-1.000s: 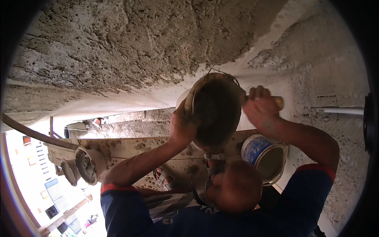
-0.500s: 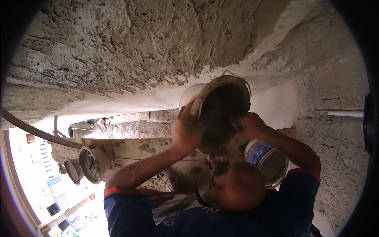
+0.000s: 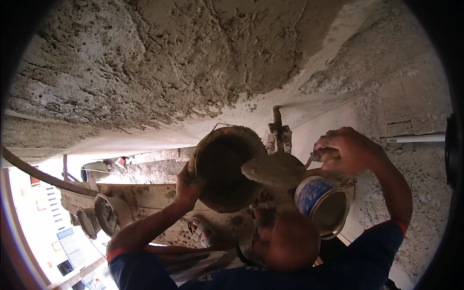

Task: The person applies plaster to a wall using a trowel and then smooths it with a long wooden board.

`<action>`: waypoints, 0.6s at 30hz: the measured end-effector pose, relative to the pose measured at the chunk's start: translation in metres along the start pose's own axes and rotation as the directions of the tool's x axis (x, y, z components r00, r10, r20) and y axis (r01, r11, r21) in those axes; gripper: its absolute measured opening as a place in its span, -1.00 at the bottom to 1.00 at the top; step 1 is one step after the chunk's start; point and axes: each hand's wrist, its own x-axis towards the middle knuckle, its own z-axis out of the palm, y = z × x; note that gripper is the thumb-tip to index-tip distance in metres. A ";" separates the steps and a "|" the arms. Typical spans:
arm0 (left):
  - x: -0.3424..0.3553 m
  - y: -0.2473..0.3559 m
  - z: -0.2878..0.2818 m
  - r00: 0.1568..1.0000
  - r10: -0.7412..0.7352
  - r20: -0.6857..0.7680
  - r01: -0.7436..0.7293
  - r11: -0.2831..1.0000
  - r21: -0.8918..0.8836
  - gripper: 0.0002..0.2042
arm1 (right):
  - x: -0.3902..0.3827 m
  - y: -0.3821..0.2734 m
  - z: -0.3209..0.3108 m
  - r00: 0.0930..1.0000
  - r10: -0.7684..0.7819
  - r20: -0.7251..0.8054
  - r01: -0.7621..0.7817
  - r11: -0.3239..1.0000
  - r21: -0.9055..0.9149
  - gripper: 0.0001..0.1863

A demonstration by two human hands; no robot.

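Note:
My left hand (image 3: 186,188) grips the left rim of a round, mortar-crusted bucket (image 3: 202,145), tilted so that its dark mouth faces me. Out to the right, my right hand (image 3: 350,147) is closed round the handle of a trowel (image 3: 309,161). The trowel blade carries a heap of wet grey mortar (image 3: 273,171) and overlaps the bucket's right edge. How much mortar lies inside the bucket is too dark to tell.
Rough, partly plastered wall (image 3: 169,63) spans the top. A blue-and-white bucket (image 3: 314,191) stands by my right arm. Two mortar-caked buckets (image 3: 116,210) are at the left end of the plank platform (image 3: 150,193). A mortar-covered wooden piece (image 3: 278,128) stands beyond the trowel.
My right hand has drawn away from the bucket's mouth to the right, bringing the loaded trowel into sight. My left hand and the bucket have shifted left and lower.

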 end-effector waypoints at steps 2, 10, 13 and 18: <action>-0.003 -0.006 -0.007 0.997 0.071 0.005 -0.072 0.997 0.042 -0.56 | 0.022 0.040 0.007 0.985 0.062 0.160 -0.086 0.986 0.144 -0.62; 0.005 -0.006 -0.007 0.997 0.074 0.003 -0.074 0.991 0.112 -0.52 | -0.056 0.006 -0.099 0.845 0.109 -0.524 -0.153 0.987 -0.041 -0.69; 0.004 -0.003 0.002 0.998 0.067 0.008 -0.068 0.997 0.045 -0.50 | -0.051 -0.006 -0.067 0.889 0.229 -0.396 -0.275 0.960 -0.063 -0.62; 0.001 0.003 0.029 0.999 0.042 -0.004 -0.042 0.998 0.050 -0.44 | 0.012 -0.014 0.031 0.988 0.155 0.016 -0.148 0.967 -0.207 -0.59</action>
